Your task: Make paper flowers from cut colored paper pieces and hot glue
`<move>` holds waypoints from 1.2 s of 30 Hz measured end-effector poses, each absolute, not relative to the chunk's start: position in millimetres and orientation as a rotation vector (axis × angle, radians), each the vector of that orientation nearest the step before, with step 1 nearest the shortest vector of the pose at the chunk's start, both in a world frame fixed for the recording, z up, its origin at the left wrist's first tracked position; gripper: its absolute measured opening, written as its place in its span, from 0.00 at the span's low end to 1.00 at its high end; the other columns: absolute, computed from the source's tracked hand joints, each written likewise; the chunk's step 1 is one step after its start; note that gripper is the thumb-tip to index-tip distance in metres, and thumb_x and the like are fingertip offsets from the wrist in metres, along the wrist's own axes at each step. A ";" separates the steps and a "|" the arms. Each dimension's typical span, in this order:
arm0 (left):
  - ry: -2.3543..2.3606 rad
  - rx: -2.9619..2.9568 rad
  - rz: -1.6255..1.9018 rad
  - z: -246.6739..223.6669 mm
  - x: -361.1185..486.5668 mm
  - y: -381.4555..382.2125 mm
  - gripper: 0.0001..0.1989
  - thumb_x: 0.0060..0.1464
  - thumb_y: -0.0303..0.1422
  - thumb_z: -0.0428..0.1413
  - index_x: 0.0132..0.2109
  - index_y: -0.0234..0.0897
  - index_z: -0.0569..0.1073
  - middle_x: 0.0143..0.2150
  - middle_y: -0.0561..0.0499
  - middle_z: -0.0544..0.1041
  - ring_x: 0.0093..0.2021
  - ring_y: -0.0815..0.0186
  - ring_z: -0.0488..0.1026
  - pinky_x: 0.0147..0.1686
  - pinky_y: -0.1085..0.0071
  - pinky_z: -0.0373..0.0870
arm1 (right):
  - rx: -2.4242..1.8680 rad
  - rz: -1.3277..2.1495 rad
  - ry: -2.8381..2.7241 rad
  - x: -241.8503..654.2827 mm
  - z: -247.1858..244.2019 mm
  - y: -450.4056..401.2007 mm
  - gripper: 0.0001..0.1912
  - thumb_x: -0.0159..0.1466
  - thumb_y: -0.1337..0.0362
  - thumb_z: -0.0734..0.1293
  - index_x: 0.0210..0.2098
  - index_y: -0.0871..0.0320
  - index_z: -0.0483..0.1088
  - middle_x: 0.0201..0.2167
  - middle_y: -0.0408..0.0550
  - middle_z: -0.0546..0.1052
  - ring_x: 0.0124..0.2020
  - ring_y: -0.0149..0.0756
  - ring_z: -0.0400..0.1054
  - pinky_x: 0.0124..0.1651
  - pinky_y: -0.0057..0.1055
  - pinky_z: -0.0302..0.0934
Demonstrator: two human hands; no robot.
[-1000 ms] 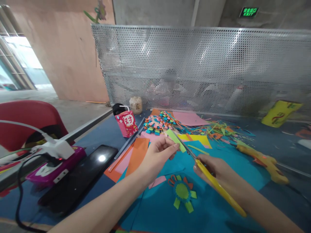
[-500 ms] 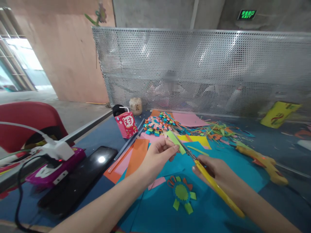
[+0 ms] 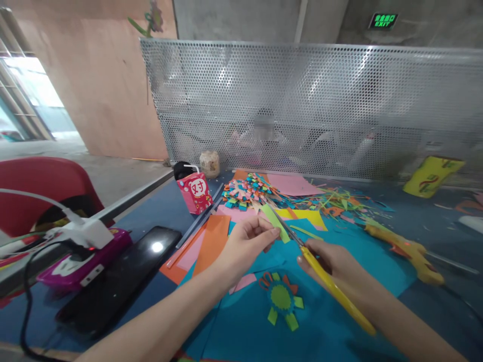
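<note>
My left hand pinches a light green paper strip between thumb and fingers. In my right hand are yellow-handled scissors, whose blades lie along the strip's right edge. Below the hands, a paper flower with a green centre and green and orange loops rests on a blue sheet. A small pink strip lies left of the flower. Behind my hands is a pile of multicoloured paper flowers.
Left are a black phone, a purple power strip and a red drink box. A yellow glue gun and a yellow box stand right. Paper scraps lie before a perforated metal screen, with a person beyond.
The green strip has shifted slightly right and down against the scissor blades. The whole view has moved a little; both hands keep nearly the same pose.
</note>
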State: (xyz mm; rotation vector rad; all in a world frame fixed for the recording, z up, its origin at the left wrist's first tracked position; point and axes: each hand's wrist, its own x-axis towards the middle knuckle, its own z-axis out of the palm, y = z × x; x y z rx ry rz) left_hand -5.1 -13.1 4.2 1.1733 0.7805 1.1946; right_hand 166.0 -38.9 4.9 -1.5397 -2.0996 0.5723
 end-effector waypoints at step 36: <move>1.013 1.253 1.272 -6.2 -11.8 5.1 0.09 0.42 0.37 0.57 0.27 0.34 0.69 0.23 0.53 0.71 0.24 0.71 0.66 0.22 0.77 0.59 | -2.200 -0.182 -1.960 197.1 -7.8 -6.2 0.22 0.56 0.54 0.60 0.39 0.69 0.66 0.37 0.63 0.70 0.38 0.49 0.68 0.36 0.36 0.60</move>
